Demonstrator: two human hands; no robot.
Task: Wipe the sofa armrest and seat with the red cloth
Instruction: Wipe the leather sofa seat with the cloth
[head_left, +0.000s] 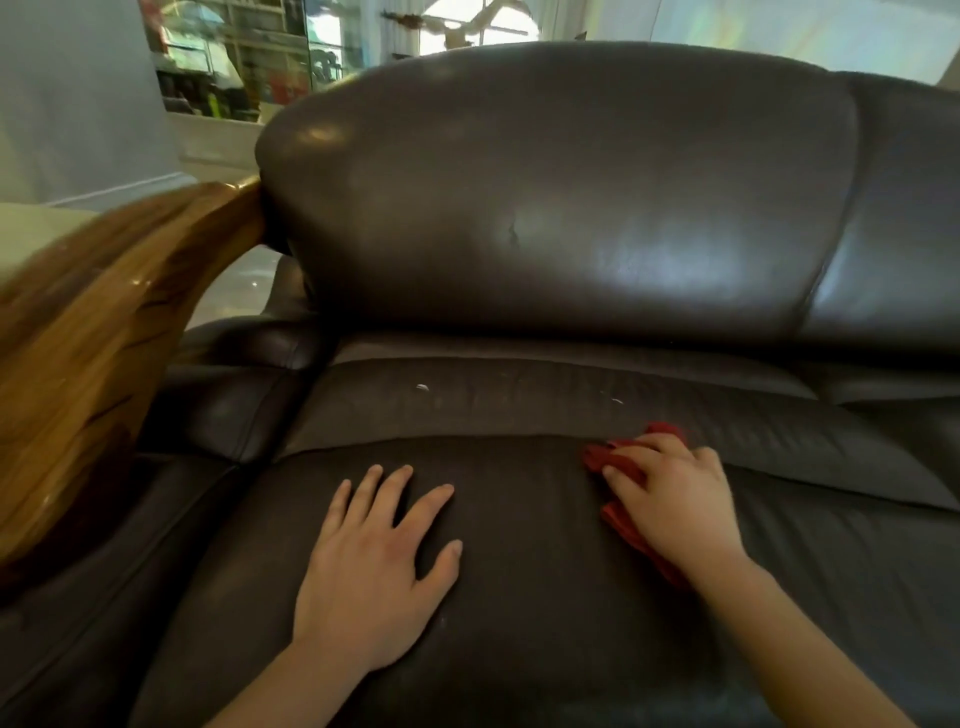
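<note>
The dark brown leather sofa seat (519, 597) fills the lower view. My right hand (675, 493) presses the crumpled red cloth (621, 462) onto the seat at the right, near the seam behind the cushion; the cloth shows above and below my fingers. My left hand (379, 566) lies flat on the seat's middle, fingers spread, holding nothing. The curved wooden armrest (88, 332) runs along the left side, above a leather side pad (228, 405).
The tall leather backrest (545, 197) rises behind the seat, with a second cushion (893, 234) to its right. Two small white specks (422, 387) lie on the strip behind the seat cushion. Shelves (234, 57) and a pale floor show beyond the sofa's left.
</note>
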